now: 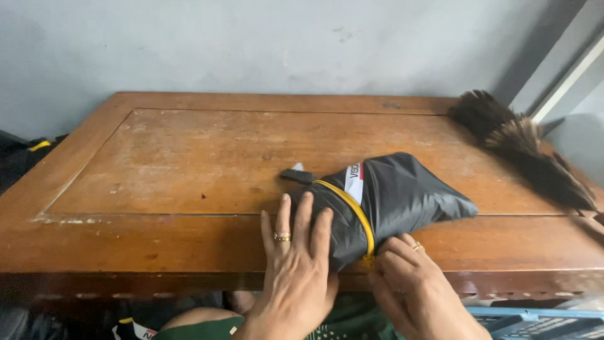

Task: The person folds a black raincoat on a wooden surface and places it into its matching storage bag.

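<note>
A dark grey fabric bundle point(402, 195) with a yellow zipper and a small white-and-red label lies on the near right part of a worn wooden table point(189, 164). My left hand point(296, 258), with a ring on one finger, lies flat on the bundle's left end, fingers spread. My right hand point(409, 280) is at the bundle's near edge, fingertips pinching at the yellow zipper end. A short black tab sticks out from the bundle's far left side.
A brown feather duster point(522, 148) lies along the table's far right corner. A grey wall stands behind the table. A blue plastic crate point(541, 318) sits below at the right. Dark bags lie at the left edge.
</note>
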